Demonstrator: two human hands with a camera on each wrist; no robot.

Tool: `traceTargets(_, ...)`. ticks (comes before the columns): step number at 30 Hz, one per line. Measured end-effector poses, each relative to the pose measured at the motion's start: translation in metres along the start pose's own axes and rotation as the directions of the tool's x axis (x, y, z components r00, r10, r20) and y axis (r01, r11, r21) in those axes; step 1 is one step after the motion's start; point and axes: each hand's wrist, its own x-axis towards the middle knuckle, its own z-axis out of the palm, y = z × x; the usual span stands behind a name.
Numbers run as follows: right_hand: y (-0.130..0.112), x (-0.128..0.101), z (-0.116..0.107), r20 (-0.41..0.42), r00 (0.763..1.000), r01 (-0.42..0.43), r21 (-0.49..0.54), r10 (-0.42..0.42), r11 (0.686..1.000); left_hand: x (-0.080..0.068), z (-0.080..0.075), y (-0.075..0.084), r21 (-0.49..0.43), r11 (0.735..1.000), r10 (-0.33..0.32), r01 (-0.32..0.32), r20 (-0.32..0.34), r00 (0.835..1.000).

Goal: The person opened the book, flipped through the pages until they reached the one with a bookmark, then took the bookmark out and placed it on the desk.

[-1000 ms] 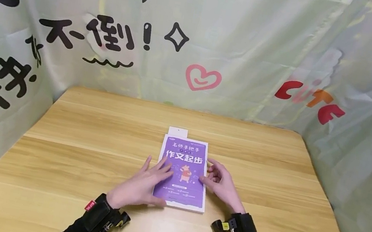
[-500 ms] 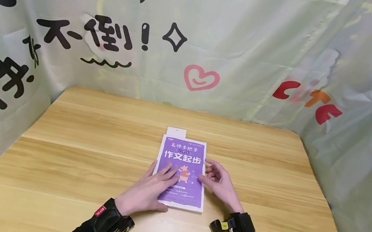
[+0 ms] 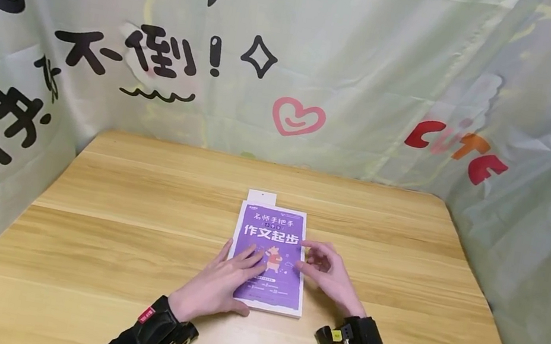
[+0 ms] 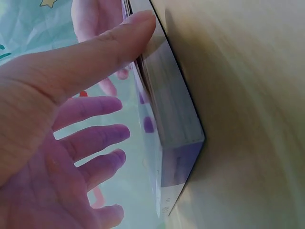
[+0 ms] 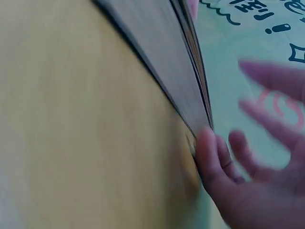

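Note:
A purple paperback book point(image 3: 272, 234) with white Chinese title lies closed in the middle of the wooden table point(image 3: 111, 218). My left hand point(image 3: 223, 281) rests flat on the lower left of its cover, fingers straight, thumb along the near edge. The left wrist view shows that hand point(image 4: 62, 133) spread over the book point(image 4: 167, 114). My right hand point(image 3: 329, 277) sits at the book's right edge, thumb touching the page block, fingers loosely bent above the cover's rim. In the right wrist view the thumb point(image 5: 209, 152) touches the book's pages point(image 5: 162, 71).
A white slip point(image 3: 262, 197) pokes out from behind the book's far edge. Pale green printed cloth point(image 3: 326, 54) walls the table on the left, back and right. Black wrist straps with cameras point(image 3: 352, 337) sit on both forearms.
My left hand has slid a little to the right, further onto the cover. The right hand's fingers have curled slightly closer to the book's right edge. The book has not moved.

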Motion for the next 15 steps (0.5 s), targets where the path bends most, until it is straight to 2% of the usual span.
traceTargets(2,-0.003,-0.004,-0.003,0.071,0.993,0.096,-0.091,-0.09,0.991,-0.001,0.0,0.0,0.0,1.0,0.001,-0.001,0.0,1.0)
traceTargets(3,-0.005,-0.006,-0.005,0.114,0.985,0.149,-0.151,-0.133,0.977,-0.001,0.0,0.0,0.003,1.0,0.002,-0.002,-0.002,1.0)
traceTargets(5,-0.012,-0.01,-0.007,0.203,0.958,0.253,-0.259,-0.203,0.932,-0.002,0.0,0.0,0.007,1.0,0.003,-0.003,-0.008,1.0)
traceTargets(7,-0.02,-0.012,-0.007,0.278,0.934,0.315,-0.341,-0.225,0.886,-0.002,-0.001,0.0,0.014,1.0,0.01,-0.009,-0.02,1.0)
traceTargets(11,-0.035,-0.016,-0.004,0.393,0.9,0.369,-0.46,-0.188,0.808,-0.003,-0.003,0.0,0.015,1.0,0.024,-0.023,-0.036,0.999)
traceTargets(15,-0.045,-0.019,0.0,0.435,0.895,0.35,-0.54,-0.102,0.765,-0.003,-0.005,0.001,0.024,0.999,0.032,-0.031,-0.045,0.998)
